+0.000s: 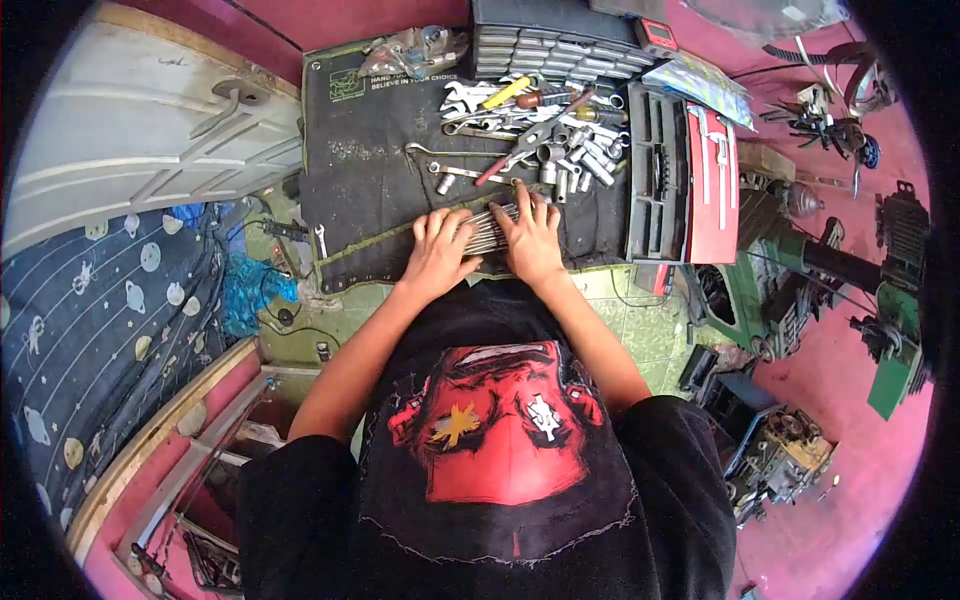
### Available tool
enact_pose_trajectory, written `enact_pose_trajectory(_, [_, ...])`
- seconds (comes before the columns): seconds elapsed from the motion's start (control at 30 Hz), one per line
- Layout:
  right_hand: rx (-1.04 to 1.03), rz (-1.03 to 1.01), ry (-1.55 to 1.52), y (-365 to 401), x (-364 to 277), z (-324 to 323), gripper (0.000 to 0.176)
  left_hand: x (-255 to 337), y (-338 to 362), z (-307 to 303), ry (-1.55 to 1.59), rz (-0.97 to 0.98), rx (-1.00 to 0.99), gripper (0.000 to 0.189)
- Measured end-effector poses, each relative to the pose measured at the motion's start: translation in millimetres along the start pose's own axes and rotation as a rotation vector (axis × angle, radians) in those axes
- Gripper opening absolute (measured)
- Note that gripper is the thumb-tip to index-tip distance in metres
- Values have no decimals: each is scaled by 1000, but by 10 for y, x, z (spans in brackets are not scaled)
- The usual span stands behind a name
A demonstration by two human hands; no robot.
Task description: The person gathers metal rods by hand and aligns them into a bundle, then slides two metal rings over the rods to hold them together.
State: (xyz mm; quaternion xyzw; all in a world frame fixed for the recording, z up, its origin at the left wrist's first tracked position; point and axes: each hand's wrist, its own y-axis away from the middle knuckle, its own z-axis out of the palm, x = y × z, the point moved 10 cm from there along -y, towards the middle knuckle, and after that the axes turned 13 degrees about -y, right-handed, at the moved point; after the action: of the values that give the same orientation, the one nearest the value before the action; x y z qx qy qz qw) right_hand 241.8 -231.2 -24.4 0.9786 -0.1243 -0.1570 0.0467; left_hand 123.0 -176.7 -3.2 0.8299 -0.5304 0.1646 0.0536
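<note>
A bundle of slim metal tools (487, 232) lies near the front edge of the dark mat (365, 190), between my two hands. My left hand (438, 248) rests against its left side, fingers curled around the ends. On the right side, my right hand (531, 240) presses on the same bundle, with its fingers bent over the mat. Just beyond the hands are a long wrench (470, 174), a red-handled tool (500, 168) and a pile of sockets (585, 160). Wrenches and screwdrivers (515, 95) are heaped farther back.
An organizer with small drawers (550, 50) stands at the back. To the right is an open case (657, 175) with a red panel holding a caliper (720, 165). A small wrench (320, 240) lies left. Green machinery (850, 270) stands far right.
</note>
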Motion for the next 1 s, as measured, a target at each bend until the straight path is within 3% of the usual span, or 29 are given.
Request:
enact_pose_trajectory(0.1, [1,-62,-8,-44,1,24,73,-112,-39,168,-120,-193,-169,85])
enact_pose_trajectory(0.17, [-3,-116,-43,-80,-14,28,69,-120,-68,232,-156,-215,-170,85])
enact_pose_trajectory(0.27, [-87,-149,-51,-117,-54,42,48,-98,-107,268,-195,-243,-185,86])
enact_pose_trajectory(0.3, [-88,-157,-52,-129,-50,62,48,-104,-117,282,-214,-263,-186,85])
enact_pose_trajectory(0.37, [-73,-217,-53,-146,-46,107,74,-89,-145,311,-229,-284,-185,84])
enact_pose_trajectory(0.43, [-10,-276,-29,-147,-72,60,75,-62,-168,269,-273,-267,-190,81])
enact_pose_trajectory(0.6, [32,-345,-98,-188,-117,10,50,-48,-208,321,-278,-285,-213,73])
enact_pose_trajectory(0.8, [-125,-375,-68,-226,-114,240,50,3,-259,361,-280,-250,-219,61])
enact_pose_trajectory(1.0, [-32,-474,-55,-215,-165,189,39,57,-342,375,-346,-178,-207,48])
